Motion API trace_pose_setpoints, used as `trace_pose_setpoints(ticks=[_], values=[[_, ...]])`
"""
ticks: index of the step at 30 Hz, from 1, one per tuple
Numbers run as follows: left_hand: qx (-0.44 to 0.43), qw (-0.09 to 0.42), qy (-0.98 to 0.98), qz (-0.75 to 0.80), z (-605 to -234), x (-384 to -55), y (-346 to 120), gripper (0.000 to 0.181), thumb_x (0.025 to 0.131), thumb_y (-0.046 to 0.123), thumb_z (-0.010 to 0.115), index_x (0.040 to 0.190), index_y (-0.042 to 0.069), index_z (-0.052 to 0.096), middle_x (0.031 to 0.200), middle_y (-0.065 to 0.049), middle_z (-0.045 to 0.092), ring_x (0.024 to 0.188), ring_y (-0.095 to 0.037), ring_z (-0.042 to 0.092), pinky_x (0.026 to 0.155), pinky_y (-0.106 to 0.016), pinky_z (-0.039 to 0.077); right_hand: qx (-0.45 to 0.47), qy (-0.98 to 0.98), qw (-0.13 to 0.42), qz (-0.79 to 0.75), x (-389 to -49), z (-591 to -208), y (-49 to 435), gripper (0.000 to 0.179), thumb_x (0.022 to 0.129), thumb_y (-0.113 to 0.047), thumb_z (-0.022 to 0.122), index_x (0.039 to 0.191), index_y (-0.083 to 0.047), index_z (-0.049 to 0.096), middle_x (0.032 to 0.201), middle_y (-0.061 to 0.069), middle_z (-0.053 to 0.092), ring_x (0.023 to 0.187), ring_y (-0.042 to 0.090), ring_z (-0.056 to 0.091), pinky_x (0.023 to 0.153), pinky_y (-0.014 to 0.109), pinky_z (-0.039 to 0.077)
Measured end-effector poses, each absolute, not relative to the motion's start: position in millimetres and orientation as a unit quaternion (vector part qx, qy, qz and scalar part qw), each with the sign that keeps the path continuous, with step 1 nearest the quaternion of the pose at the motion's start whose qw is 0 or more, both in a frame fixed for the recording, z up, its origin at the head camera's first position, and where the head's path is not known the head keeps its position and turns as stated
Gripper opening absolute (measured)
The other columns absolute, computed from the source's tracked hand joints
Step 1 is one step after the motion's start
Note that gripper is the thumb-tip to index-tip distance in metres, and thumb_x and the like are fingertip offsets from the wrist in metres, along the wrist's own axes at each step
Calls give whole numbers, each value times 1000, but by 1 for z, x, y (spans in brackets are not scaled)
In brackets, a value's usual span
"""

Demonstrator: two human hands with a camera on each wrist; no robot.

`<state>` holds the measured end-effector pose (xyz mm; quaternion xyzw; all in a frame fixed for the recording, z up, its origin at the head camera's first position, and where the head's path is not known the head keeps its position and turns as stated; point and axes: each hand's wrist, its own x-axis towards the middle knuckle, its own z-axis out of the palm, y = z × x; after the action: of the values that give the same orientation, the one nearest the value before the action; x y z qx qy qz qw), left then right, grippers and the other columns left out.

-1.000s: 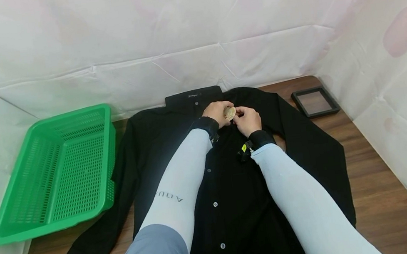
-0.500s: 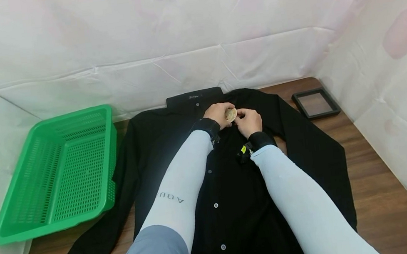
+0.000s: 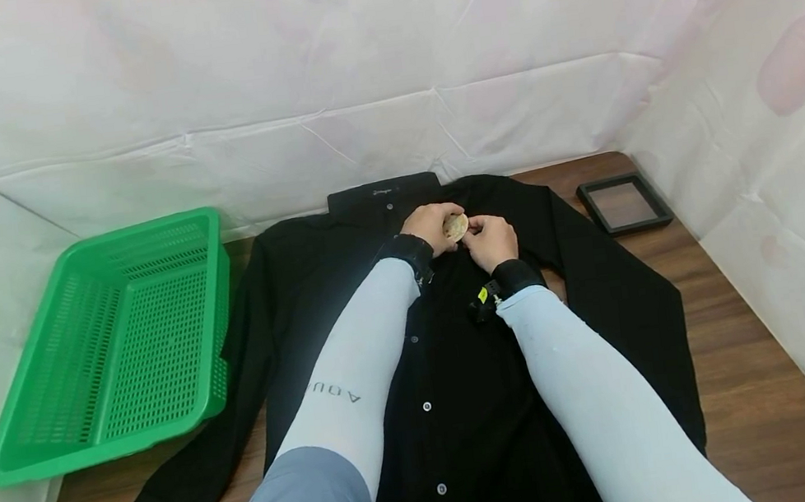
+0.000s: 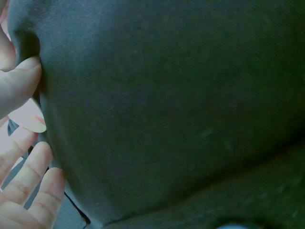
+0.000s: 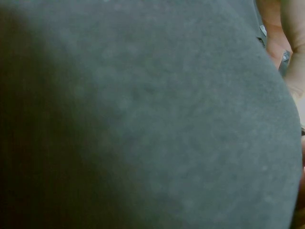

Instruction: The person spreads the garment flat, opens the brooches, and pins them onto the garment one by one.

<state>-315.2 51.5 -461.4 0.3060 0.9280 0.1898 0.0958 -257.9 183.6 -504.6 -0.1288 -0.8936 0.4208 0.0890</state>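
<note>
A black button-up shirt (image 3: 333, 292) lies spread front up on the wooden table, collar at the back. Over its chest, my left hand (image 3: 429, 225) holds a small round cream-gold badge (image 3: 455, 227) by its edge. My right hand (image 3: 492, 241) has curled fingers, with thumb and forefinger close together at the badge's right rim. In the left wrist view, the pale badge (image 4: 27, 117) shows between a thumb and fingers (image 4: 31, 174) beside the dark cloth (image 4: 167, 95). Cloth (image 5: 181, 114) fills most of the right wrist view, hiding the fingertips' contact.
A green plastic basket (image 3: 208, 348) stands at the left, next to the shirt's sleeve. At the back right corner of the wooden table (image 3: 768, 383) lies a square black-framed case (image 3: 624, 203) with a see-through middle. White patterned sheeting (image 3: 349, 42) encloses the back and sides.
The badge and both hands have stayed almost in place over the shirt's chest, with only a very slight shift in the view.
</note>
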Motion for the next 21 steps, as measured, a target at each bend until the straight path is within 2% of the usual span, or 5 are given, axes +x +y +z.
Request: trace_pose_setpoints(ticks=[9,21], values=[[316,93,922,203,-472,-322,50,64,75,18,84,133,22,58,123,0,61,109,-16,56,94,-34,44,-126,-899,80,413,-257,-503,182,19,94,-24,61,98,-9,73,84,5,68,79,22,60,74,35,45],[316,83,922,208,-472,-319,44,62,77,19,82,134,24,57,119,2,63,105,-15,56,92,-33,44,-109,-908,77,397,-260,-506,181,20,93,-24,61,99,-9,72,89,5,68,83,23,60,77,38,45]])
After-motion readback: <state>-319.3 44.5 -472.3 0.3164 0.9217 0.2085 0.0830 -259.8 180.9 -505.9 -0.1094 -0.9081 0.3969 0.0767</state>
